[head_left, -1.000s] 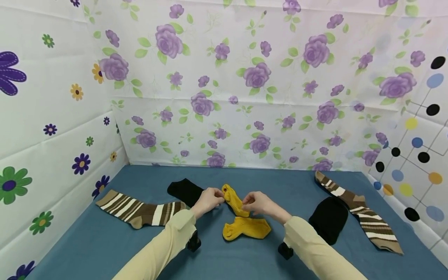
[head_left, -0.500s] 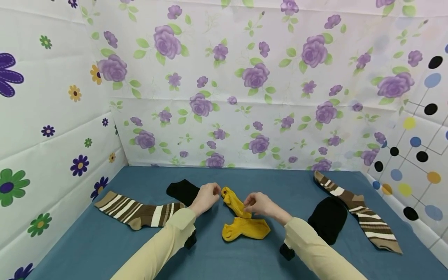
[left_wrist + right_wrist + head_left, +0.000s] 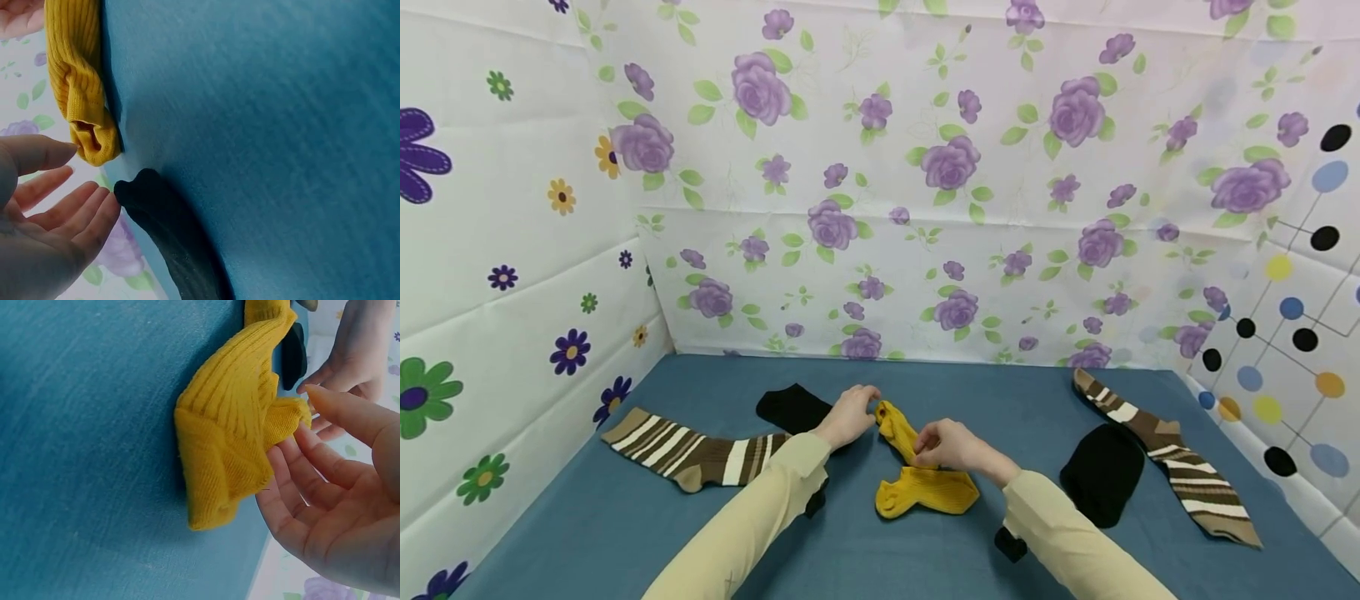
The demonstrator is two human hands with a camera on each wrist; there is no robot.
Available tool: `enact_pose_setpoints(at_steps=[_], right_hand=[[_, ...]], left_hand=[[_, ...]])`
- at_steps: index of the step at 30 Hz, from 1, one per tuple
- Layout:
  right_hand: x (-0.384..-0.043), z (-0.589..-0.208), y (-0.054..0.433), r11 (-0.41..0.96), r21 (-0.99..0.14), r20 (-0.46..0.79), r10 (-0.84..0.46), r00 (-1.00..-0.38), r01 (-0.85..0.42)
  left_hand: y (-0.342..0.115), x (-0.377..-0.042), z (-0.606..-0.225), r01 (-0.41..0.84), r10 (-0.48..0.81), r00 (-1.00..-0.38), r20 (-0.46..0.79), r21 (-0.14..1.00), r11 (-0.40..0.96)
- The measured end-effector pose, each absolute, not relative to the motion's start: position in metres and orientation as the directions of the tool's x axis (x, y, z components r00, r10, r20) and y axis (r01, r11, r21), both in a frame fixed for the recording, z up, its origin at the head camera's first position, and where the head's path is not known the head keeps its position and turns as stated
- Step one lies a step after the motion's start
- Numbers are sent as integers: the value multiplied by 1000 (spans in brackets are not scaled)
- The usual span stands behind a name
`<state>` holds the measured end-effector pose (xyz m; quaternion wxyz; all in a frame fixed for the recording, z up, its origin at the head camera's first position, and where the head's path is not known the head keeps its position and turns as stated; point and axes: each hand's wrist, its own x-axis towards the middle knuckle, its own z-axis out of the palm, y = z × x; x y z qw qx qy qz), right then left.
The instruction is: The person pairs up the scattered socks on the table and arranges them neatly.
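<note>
Two ribbed yellow socks lie mid-table in the head view. The upper sock (image 3: 896,427) slants toward the lower sock (image 3: 928,490), which lies crosswise at its near end. My left hand (image 3: 850,417) is beside the upper sock's far tip; in the left wrist view its thumb and fingers are spread apart, with nothing between them. A black sock (image 3: 169,231) lies by those fingertips. My right hand (image 3: 953,445) is over the upper sock's near end, hiding part of it. In the right wrist view, its loosely bent fingers (image 3: 284,506) are right at the yellow fabric, thumb apart.
A brown striped sock (image 3: 700,450) lies left, partly behind the left sleeve. At right are a wide black piece of fabric (image 3: 1103,475) and another striped sock (image 3: 1206,492). Flower-printed cloth walls (image 3: 880,275) bound the blue tabletop (image 3: 880,567) at the back and sides.
My left fingertips have come off the upper yellow sock's tip, drawing left and then back close to it. My right hand has shifted slightly lower over that sock's near end.
</note>
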<state>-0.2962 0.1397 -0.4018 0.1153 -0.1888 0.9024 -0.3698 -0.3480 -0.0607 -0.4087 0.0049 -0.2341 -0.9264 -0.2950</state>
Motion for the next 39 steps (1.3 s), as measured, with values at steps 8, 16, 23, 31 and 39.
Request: enact_pose_setpoints(at_steps=[8, 16, 23, 31, 39], right_hand=[[-297, -404, 140, 659, -684, -25, -448, -894, -311], [-297, -401, 149, 698, -635, -6, -433, -901, -331], [-298, -400, 163, 712, -610, 22, -423, -906, -347], [-299, -406, 167, 719, -601, 1, -435, -900, -349], [-300, -409, 169, 719, -583, 18, -454, -891, -378]], left_hand=[[-53, -349, -411, 546, 527, -833, 172, 412, 729], [-54, -346, -416, 625, 595, -780, 196, 306, 718], [-57, -343, -418, 684, 644, -730, 230, 251, 685], [-57, -344, -421, 738, 698, -674, 242, 168, 654], [-56, -346, -424, 736, 701, -675, 228, 153, 659]])
